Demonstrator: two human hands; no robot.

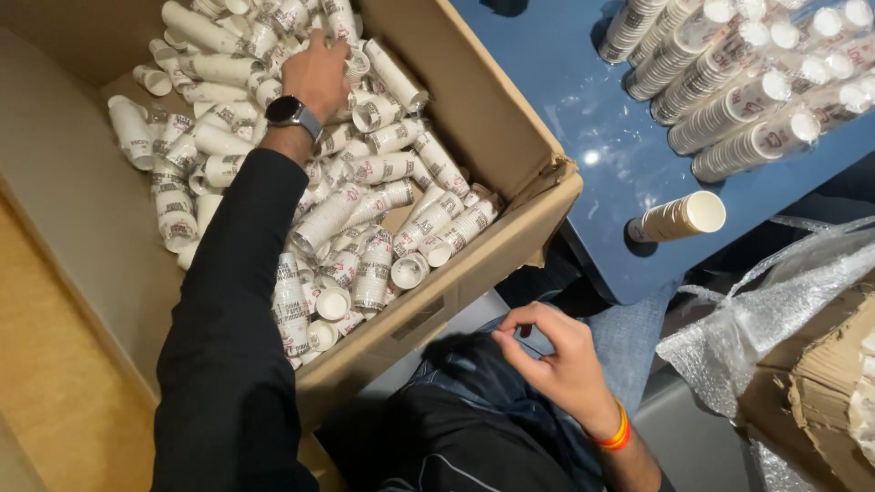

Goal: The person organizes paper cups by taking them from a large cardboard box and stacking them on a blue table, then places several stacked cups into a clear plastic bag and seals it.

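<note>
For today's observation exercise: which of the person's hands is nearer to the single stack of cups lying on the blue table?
Right. The right hand is just below the single stack of cups, off the blue table. The left hand is far across, inside the cardboard box.

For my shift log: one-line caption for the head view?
Left hand reaches into a cardboard box of paper cups; right hand rests near the lap.

left hand's fingertips [321, 44] buried among paper cups [365, 173], bagged cup stacks [747, 82] cut off at top edge
</note>
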